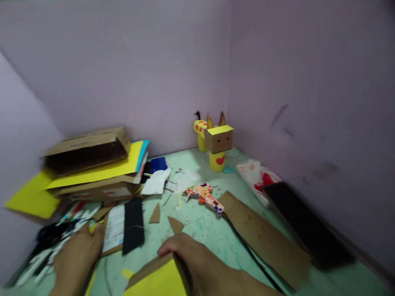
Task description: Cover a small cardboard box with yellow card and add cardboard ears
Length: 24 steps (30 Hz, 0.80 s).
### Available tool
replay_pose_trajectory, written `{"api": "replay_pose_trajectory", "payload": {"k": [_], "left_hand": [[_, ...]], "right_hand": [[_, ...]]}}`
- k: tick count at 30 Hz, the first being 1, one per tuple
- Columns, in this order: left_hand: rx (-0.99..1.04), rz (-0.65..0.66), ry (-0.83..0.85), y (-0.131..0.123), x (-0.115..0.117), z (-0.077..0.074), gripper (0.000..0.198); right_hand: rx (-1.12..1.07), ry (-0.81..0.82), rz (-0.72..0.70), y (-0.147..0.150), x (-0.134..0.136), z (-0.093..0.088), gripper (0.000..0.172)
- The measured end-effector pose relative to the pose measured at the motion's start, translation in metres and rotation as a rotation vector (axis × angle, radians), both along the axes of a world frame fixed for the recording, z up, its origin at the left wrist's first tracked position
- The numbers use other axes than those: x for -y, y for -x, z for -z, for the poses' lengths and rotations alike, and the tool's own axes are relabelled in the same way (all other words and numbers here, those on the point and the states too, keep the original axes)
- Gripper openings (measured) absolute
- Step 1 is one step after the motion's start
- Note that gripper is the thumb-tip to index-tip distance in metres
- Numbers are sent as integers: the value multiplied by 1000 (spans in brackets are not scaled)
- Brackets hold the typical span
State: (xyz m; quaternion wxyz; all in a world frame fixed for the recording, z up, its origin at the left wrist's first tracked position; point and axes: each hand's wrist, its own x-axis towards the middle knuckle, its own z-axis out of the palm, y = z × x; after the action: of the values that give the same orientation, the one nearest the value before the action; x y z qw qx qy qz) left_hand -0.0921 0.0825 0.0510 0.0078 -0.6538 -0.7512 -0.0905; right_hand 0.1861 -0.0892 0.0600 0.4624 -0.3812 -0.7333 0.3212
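My right hand (204,265) is wrapped round a small cardboard box (162,285) faced with yellow paper, at the bottom edge of the view. My left hand (77,254) reaches down among markers (39,263) at the left, beside a cardboard piece with a white label (114,230). Its fingertips are hidden, and a bit of yellow shows just past them. Two small cardboard triangles (155,214) lie beyond the box. Farther off lies a glue gun with a flower pattern (204,196), its cord running toward me.
A cardboard animal figure (218,142) with a yellow body stands in the back corner. An open carton (88,149) and yellow sheets (32,197) are piled at left. A cardboard strip (265,240), a dark flat slab (307,226) and a tray (258,182) lie along the right wall.
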Motion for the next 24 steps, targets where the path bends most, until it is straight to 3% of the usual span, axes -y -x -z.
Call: {"api": "replay_pose_trajectory", "payload": {"k": [3,8,13,19,24], "left_hand": [[-85,-31,42,-16,11,-11,50],[-82,-50,32,-15,15,-9,51],[45,-66,5,-15,15,-12,50],[453,-98,-132,-19,19,-27,42],[1071,-212,-228,-31,-1,-56,22]], "right_hand": [[-20,82,-30,-1,3,-7,72],[-13,146,-59,0,2,-12,67],[1,210,-65,1,3,-13,65],[38,210,-22,0,1,-13,63],[76,206,111,5,-3,1,54]]}}
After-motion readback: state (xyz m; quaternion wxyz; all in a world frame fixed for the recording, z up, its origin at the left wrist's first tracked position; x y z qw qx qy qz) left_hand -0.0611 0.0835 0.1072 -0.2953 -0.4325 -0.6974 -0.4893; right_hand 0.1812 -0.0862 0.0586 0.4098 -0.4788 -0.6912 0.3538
